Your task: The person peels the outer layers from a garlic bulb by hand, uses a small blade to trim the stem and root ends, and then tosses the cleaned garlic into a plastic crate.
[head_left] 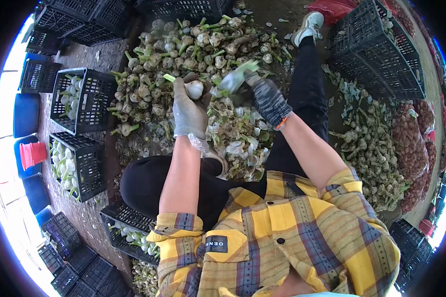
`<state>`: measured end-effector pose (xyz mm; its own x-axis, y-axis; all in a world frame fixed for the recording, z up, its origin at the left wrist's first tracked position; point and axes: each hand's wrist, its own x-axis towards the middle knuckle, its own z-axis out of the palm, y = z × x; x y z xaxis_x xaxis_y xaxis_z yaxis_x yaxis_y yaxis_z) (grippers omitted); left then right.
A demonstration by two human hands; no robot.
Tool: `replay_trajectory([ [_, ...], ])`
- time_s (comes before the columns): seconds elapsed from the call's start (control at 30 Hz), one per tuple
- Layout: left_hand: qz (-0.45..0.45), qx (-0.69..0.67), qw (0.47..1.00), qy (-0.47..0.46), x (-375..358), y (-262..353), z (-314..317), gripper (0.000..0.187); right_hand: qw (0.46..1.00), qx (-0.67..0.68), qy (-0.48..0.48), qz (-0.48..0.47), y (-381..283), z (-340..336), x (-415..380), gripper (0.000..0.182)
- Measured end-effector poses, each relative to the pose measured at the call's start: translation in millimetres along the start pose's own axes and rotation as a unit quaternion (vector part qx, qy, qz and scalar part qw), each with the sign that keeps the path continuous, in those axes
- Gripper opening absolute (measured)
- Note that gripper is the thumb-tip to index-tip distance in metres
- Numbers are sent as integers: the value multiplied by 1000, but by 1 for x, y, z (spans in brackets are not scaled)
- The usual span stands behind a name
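Note:
My left hand (pixel 189 111), in a pale grey work glove, is closed around a garlic bulb (pixel 195 90). The bulb is white and smooth, and a short green stem (pixel 169 78) sticks out past the fingers to the upper left. To the right, my right hand (pixel 270 101) wears a dark striped glove and is closed at a strip of pale green garlic skin (pixel 237 78), smeared by motion. Whether it also grips a tool cannot be made out. Beyond both hands lies a heap of dirty, unpeeled garlic (pixel 183 52); below them are loose peelings (pixel 240 143).
Black crates with cleaned garlic stand at left: an upper crate (pixel 86 101), a middle crate (pixel 86 171) and a lower crate (pixel 129 218). More garlic (pixel 369 153) is piled at right beside red mesh sacks (pixel 409 143) and a large black crate (pixel 371 54). A red bucket (pixel 32 154) is far left.

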<state>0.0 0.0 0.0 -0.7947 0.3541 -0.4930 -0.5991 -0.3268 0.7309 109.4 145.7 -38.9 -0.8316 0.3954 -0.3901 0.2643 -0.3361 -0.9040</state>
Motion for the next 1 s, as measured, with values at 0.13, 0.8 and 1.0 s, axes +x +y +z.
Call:
replay_trajectory([
  [0.13, 102, 139, 985, -20, -8, -6, -6, 51, 887, -442, -45, -130, -2, 7, -17, 35],
  [0.8, 182, 301, 931, -103, -5, -23, -6, 40, 981, -99, -133, -106, -25, 18, -12, 29],
  [1.0, 198, 275, 936, -92, -12, -23, 2, 46, 964, 202, -144, 92, -39, 30, -30, 29],
])
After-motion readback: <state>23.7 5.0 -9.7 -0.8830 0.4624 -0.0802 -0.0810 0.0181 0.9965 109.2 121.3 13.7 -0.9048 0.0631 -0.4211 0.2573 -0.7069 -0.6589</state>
